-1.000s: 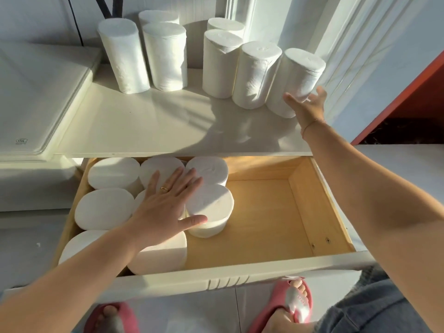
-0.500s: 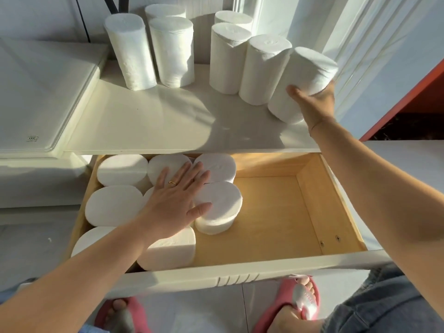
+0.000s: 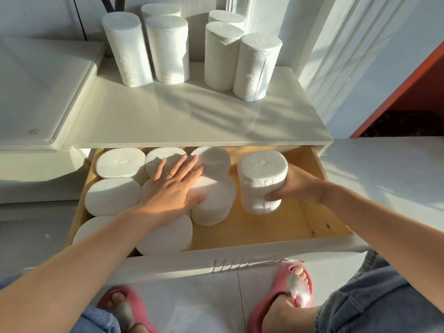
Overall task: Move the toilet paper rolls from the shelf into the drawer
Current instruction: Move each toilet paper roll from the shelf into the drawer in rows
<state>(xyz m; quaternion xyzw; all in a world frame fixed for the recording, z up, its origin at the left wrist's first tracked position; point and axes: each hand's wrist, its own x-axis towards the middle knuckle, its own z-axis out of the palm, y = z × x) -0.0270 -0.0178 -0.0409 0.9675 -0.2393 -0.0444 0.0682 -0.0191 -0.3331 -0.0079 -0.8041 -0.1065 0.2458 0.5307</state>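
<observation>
One toilet paper roll (image 3: 262, 181) stands upright inside the open drawer (image 3: 276, 227), clamped in the right hand (image 3: 298, 188), just beside the rolls already packed at the left. The left hand (image 3: 173, 191) lies flat, fingers spread, on those packed rolls (image 3: 117, 162). Six rolls (image 3: 168, 49) stand on the shelf (image 3: 192, 121) above.

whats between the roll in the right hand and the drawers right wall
Only the right hand itself and bare wooden drawer floor; no other roll stands between the held roll and the right wall, as the head view shows.
</observation>
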